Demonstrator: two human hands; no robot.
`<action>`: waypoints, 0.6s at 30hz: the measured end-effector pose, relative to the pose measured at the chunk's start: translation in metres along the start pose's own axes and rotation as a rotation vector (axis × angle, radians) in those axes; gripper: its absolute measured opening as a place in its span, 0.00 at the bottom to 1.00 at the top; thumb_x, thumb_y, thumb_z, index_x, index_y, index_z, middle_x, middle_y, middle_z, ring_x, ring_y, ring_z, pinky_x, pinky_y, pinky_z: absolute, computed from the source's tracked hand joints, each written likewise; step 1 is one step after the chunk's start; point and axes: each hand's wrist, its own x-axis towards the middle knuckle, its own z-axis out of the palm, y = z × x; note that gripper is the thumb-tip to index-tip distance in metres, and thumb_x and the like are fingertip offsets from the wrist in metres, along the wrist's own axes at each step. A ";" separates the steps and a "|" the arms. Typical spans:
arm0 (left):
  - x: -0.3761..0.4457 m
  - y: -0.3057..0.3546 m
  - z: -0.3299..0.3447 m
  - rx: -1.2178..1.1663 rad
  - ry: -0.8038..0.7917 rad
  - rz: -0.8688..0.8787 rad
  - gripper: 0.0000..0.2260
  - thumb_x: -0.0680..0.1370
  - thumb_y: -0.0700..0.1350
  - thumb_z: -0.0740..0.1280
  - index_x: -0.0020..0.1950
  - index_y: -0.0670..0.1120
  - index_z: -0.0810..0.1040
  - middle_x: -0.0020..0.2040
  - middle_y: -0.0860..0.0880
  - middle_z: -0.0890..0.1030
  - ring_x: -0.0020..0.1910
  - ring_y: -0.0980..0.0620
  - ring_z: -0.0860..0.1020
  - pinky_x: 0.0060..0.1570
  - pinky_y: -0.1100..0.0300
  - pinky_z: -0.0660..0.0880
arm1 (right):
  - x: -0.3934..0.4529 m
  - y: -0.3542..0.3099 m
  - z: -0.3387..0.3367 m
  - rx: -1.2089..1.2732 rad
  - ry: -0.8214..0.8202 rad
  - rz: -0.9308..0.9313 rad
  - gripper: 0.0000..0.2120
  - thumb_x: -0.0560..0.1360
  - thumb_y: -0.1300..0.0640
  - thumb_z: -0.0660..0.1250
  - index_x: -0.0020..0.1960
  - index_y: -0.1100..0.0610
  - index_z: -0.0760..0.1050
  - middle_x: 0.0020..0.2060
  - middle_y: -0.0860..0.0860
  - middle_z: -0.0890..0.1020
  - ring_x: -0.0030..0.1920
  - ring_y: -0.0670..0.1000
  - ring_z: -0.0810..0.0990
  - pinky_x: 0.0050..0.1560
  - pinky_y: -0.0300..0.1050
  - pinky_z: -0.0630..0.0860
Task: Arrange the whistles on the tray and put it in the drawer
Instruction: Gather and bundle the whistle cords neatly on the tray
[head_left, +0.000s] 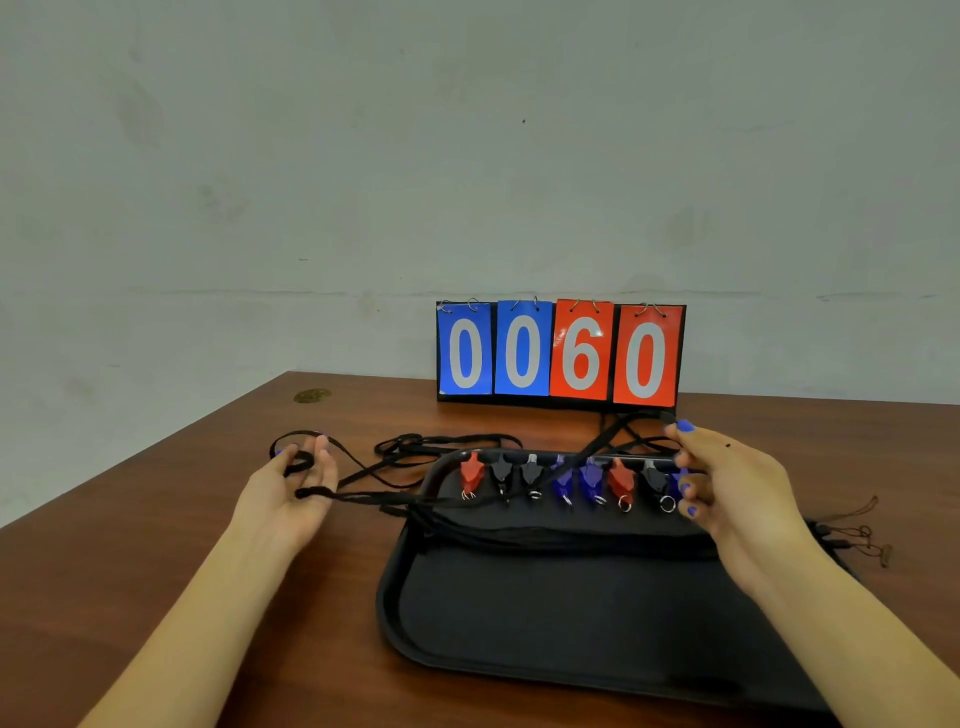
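A black tray (545, 618) lies on the brown table. Along its far rim stands a row of several whistles: red (471, 470), black (502, 470), blue (590, 479), another red (621, 480). Their black lanyards (441, 447) trail off to the left and back. My left hand (293, 493), left of the tray, has a black lanyard wound around its fingers. My right hand (727, 483) is at the row's right end, its thumb and fingers pinching the same stretched lanyard. It hides part of the last blue whistle.
A flip scoreboard (561, 353) reading 0060 stands at the table's back against the grey wall. Thin cords with small clips (857, 535) lie right of the tray. The table's left edge (145, 447) runs diagonally. A small brass disc (311, 396) sits near the far corner.
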 end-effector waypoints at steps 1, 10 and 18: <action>0.000 -0.001 0.000 0.032 0.001 0.007 0.13 0.82 0.41 0.53 0.64 0.43 0.69 0.43 0.47 0.76 0.32 0.58 0.73 0.20 0.68 0.69 | 0.002 0.000 -0.002 -0.015 0.008 -0.004 0.06 0.78 0.58 0.62 0.49 0.55 0.77 0.33 0.51 0.74 0.27 0.46 0.68 0.20 0.35 0.67; -0.006 -0.014 0.006 0.422 -0.031 0.040 0.11 0.80 0.39 0.58 0.62 0.41 0.70 0.58 0.45 0.77 0.51 0.48 0.77 0.49 0.58 0.72 | 0.014 -0.005 -0.020 -0.126 0.092 -0.066 0.06 0.77 0.58 0.63 0.51 0.57 0.78 0.34 0.52 0.75 0.28 0.47 0.69 0.22 0.35 0.68; -0.010 -0.032 0.011 0.723 -0.196 0.051 0.31 0.74 0.24 0.55 0.73 0.46 0.58 0.62 0.43 0.73 0.53 0.45 0.75 0.53 0.52 0.73 | 0.021 -0.015 -0.035 -0.111 0.152 -0.120 0.08 0.77 0.58 0.62 0.52 0.58 0.78 0.36 0.52 0.75 0.29 0.48 0.68 0.29 0.41 0.67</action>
